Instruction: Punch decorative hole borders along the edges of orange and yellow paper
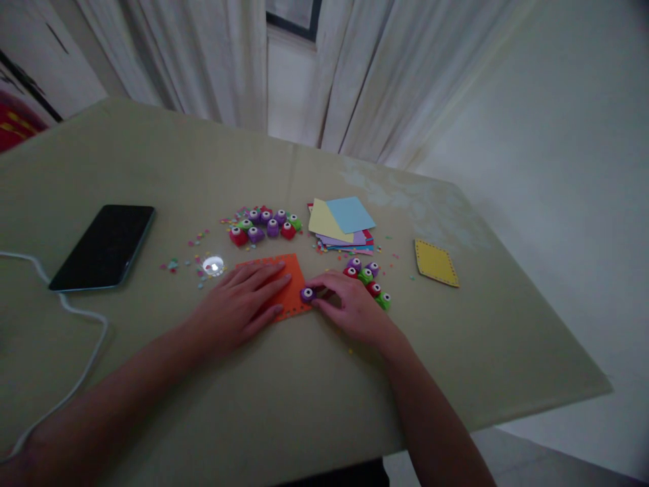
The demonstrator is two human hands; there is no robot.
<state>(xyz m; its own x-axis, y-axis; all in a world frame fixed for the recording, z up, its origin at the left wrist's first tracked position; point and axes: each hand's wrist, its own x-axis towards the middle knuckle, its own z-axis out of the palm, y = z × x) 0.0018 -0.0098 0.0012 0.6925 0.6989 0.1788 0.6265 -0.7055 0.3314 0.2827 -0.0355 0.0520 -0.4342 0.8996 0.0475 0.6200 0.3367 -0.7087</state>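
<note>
My left hand (238, 301) lies flat with fingers spread over an orange paper square (298, 276), pressing it on the table. Small holes run along the square's top and bottom edges; the hand hides much of its left part. Between thumb and fingertips, my right hand (352, 304) pinches a small purple craft punch (307, 294) with an eye-like button, at the square's right edge. Just behind that hand sits a group of red, green and purple punches (366, 274), partly covered by it.
Farther back stand several more punches (272, 228) amid paper confetti. A stack of coloured paper squares (349, 215) lies beside them, a yellow square with punched edges (436, 262) at right. A dark-screened tablet (106, 247) and white cable (84, 312) are at left, near a bright round spot (213, 266).
</note>
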